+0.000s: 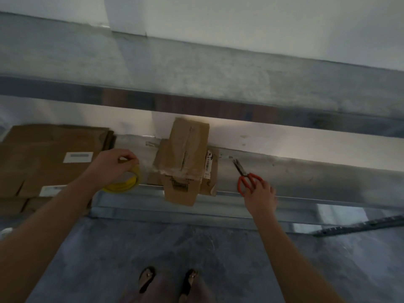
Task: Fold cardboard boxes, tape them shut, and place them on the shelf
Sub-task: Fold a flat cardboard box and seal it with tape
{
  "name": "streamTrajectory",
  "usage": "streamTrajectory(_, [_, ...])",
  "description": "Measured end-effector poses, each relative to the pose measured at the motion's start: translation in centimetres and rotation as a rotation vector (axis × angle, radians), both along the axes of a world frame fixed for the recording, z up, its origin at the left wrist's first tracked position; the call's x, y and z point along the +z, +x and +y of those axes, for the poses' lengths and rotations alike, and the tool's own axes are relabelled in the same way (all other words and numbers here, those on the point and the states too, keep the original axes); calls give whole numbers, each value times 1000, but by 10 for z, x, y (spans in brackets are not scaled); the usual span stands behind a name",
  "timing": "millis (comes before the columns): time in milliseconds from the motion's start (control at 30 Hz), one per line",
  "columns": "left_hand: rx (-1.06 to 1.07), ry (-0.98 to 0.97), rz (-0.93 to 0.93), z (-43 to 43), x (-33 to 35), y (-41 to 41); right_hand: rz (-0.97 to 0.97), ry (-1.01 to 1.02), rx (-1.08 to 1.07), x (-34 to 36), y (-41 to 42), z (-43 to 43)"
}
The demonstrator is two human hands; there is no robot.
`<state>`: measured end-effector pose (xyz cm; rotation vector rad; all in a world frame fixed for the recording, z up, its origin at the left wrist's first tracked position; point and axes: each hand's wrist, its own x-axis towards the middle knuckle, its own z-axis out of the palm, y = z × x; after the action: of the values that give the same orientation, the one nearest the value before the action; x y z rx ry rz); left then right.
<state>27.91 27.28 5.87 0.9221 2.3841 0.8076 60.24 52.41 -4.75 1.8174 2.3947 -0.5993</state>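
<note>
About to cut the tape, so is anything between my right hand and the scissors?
Nothing visible does. The right hand touches the scissors at their orange handles, on the shelf beside the box.

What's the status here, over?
Left hand grips yellow tape roll. Right hand on red scissors, grip unclear. Folded box on shelf between them; nothing blocking.

head camera looks steeply down at shelf [284, 171] and floor [196, 248].

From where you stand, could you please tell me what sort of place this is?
Probably a storeroom or packing area: metal shelving, flattened cardboard boxes stacked on it, and a grey concrete floor.
</note>
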Motion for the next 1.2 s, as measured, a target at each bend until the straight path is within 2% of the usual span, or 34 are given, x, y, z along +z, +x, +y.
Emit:
streamTrajectory(167, [-48,22,-12,-3,-1,-4,195,208,176,25,-2,-70])
streamTrajectory(300, [-129,-3,-15,-7,-4,-15,283,220,317,56,-49,-147])
streamTrajectory(467, [-226,-4,-38,-8,-6,-24,466,250,220,66,-133,-188])
streamTrajectory(667, [-317,-11,-57,-5,-17,-37,438,283,-1,48,-192,-197])
streamTrajectory(800, [-370,3,-68,-6,-24,-42,455,401,-78,35,-204,-199])
streamTrajectory(1000, [-405,16,-6,-11,-32,-64,483,506,-76,19,-198,-184])
streamTrajectory(1100, [-382,21,-5,-17,-35,-79,489,593,0,14,-183,-170])
streamTrajectory(1200, [-406,72,4,-21,-33,-80,438,591,75,19,-168,-164])
